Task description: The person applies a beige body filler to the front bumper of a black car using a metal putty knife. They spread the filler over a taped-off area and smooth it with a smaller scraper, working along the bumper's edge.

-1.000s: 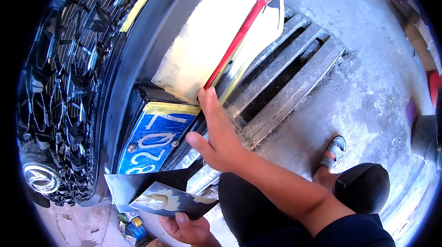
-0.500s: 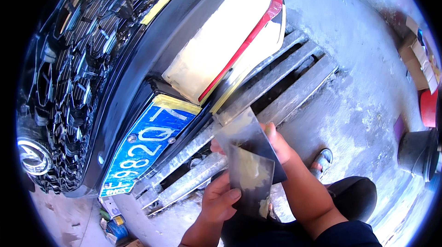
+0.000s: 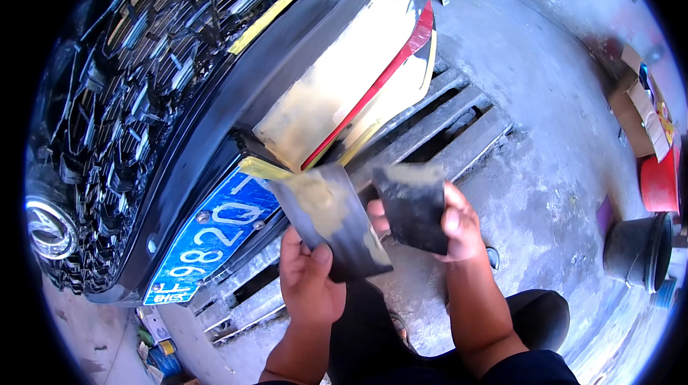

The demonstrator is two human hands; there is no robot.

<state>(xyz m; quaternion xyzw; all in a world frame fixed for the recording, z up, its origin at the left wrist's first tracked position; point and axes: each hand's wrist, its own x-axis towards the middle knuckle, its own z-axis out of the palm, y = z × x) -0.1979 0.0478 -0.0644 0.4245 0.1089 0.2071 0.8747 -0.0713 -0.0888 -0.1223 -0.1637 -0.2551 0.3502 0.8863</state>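
Note:
My left hand (image 3: 312,281) is closed round a dark flat mixing plate (image 3: 347,241), tilted, with beige putty (image 3: 319,202) smeared over its upper part and right edge. Just to its right, my right hand (image 3: 464,231) grips a dark rectangular putty spreader (image 3: 412,213), which carries beige paste along its top edge. A narrow gap shows between plate and spreader. Beyond them is a dark car bumper (image 3: 236,94) with a large pale putty patch (image 3: 322,87). A red strip (image 3: 376,91) runs along this patch. Yellow masking tape (image 3: 263,168) covers the end of the blue licence plate (image 3: 208,238).
A slatted pallet (image 3: 469,145) lies on the concrete floor under the bumper. To the right stand a black bucket (image 3: 631,252), a red container (image 3: 658,184) and a cardboard box (image 3: 634,116). The open grille (image 3: 154,48) fills the upper left.
The spreader and plate overlapped before; now they are apart, the spreader to the right. My left hand has moved up and left with the plate. The view has shifted slightly.

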